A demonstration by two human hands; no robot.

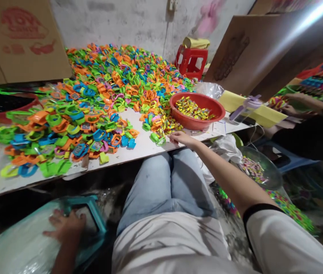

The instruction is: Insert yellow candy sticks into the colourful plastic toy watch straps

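Note:
My right hand [182, 138] reaches to the table's front edge, its fingers drawn together; whatever is in them is too small to make out. Just beyond its fingertips lie green toy watches [158, 139] and a spill of small yellow-wrapped candies [169, 122]. A red basin [198, 124] with more of these candies stands behind the hand. Low on the left, my left hand [67, 225] rests with spread fingers on a clear plastic bag [27, 232] over a teal plastic stool or crate [100, 215]. Nothing shows in that hand.
Colourful toy watches [115, 83] are heaped over the white table [130, 152]. Cardboard boxes [21, 42] flank it. A red stool [191, 61] stands behind. At right, a co-worker's dark sleeve [310, 129], a purple tape dispenser [245, 108] and a clear bowl of candies [260, 169] appear.

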